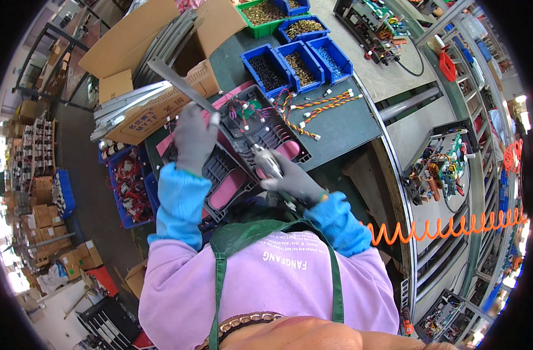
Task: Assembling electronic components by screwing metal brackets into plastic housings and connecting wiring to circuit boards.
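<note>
My left hand [194,141], in a grey glove, is closed at the edge of a long grey flat strip [182,83]. The strip slants from the cardboard box down over a black plastic housing [281,131]. A small green circuit board [250,109] and thin coloured wires sit inside that housing. My right hand [298,184], gloved as well, grips a silver power screwdriver [266,161] whose tip points into the housing. Beside it, nearer my left arm, lies a second black housing with a pink panel [227,189]. My left fingertips are partly hidden.
Blue bins [268,70] of screws stand at the back of the green table [348,125], near yellow-red wire leads [327,105]. An open cardboard box [155,114] holds more strips. A blue crate [132,186] of red-wired parts stands left. An orange coiled hose [441,230] stretches right, past circuit-board units [438,166].
</note>
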Available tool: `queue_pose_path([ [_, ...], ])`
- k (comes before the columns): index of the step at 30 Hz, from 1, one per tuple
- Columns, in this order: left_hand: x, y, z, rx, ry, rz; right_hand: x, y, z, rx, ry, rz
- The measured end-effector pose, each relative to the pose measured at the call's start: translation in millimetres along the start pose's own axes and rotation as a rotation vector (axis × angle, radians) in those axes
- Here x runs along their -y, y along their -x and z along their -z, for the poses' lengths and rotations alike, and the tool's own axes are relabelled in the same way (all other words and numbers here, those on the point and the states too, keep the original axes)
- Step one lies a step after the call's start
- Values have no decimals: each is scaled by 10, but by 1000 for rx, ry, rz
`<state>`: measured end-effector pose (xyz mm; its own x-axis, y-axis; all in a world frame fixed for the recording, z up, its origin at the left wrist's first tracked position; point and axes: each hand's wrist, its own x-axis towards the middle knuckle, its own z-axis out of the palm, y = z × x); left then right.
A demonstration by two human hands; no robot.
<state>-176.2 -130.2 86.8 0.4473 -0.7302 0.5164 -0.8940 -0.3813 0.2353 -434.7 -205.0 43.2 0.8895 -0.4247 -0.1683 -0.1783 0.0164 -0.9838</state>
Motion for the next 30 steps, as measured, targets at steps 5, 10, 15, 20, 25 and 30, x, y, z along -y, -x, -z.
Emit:
queue_pose_path([
  [5,-772,-299,109,-1,405,-156,388,709,258,51,-866,-231],
  [10,-552,-1014,-1126,367,-213,-231,452,1018,292,-31,-879,-254],
  [15,-798,-1397,-1954,700,-527,23,296,1316,354,-169,-888,-250],
  [20,-789,-1419,-1624,657,-362,41,202,1370,392,-247,-969,-185],
  [25,-721,-1412,-1433,488,-249,132,306,1265,415,-197,-923,-181],
  [30,-758,-1144,-1072,216,550,96,580,1070,357,-226,-654,-155],
])
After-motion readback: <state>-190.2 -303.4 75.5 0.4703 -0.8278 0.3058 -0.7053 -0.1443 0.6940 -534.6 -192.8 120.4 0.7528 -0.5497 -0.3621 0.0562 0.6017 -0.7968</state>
